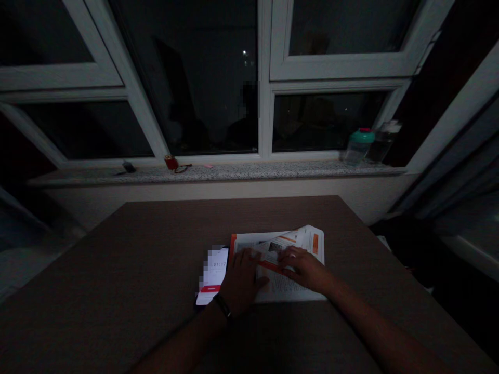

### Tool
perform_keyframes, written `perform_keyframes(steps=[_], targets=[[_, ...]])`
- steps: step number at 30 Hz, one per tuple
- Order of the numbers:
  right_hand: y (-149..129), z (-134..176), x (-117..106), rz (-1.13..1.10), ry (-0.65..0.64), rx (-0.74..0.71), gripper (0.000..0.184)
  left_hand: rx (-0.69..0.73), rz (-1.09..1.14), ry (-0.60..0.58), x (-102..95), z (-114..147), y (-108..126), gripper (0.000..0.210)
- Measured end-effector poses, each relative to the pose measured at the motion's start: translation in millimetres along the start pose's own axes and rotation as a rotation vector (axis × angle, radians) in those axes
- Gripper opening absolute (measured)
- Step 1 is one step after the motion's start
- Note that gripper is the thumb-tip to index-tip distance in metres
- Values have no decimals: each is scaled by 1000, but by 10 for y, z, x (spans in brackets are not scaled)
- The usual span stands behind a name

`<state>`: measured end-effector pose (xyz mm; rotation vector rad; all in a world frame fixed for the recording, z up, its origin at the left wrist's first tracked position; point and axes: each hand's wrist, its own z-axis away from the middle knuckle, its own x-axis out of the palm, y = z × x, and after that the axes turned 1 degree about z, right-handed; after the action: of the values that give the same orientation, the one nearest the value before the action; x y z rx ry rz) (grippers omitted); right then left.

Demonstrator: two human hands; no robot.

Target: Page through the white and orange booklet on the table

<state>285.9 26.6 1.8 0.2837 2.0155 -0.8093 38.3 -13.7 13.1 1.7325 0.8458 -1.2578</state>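
Fingers (245, 255) of the left hand (240, 280) lie stretched out over the left part of the printed paper (290, 288); those of the right hand (306, 267) bend onto its folded-over flap, and whether they pinch it I cannot tell. The paper rests on the brown tabletop (136, 270), slightly right of the middle. Just to its left lies a lit phone (211, 275), partly hidden by the left hand. At the far right, a teal-lidded bottle (359, 146) stands on the windowsill (241, 173).
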Motion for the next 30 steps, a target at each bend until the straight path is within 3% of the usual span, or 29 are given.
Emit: perform_keyframes(steps=[15, 21, 24, 30], targets=[[10, 12, 1, -54, 22, 28, 12, -122, -237, 13, -162, 68, 20, 49], [36, 19, 12, -68, 24, 18, 13, -148, -256, 10, -131, 68, 49, 53], [31, 13, 11, -71, 21, 20, 13, -134, -216, 33, -68, 73, 47, 59], [-13, -5, 8, -35, 19, 15, 12, 26, -74, -10, 63, 39, 38, 61]])
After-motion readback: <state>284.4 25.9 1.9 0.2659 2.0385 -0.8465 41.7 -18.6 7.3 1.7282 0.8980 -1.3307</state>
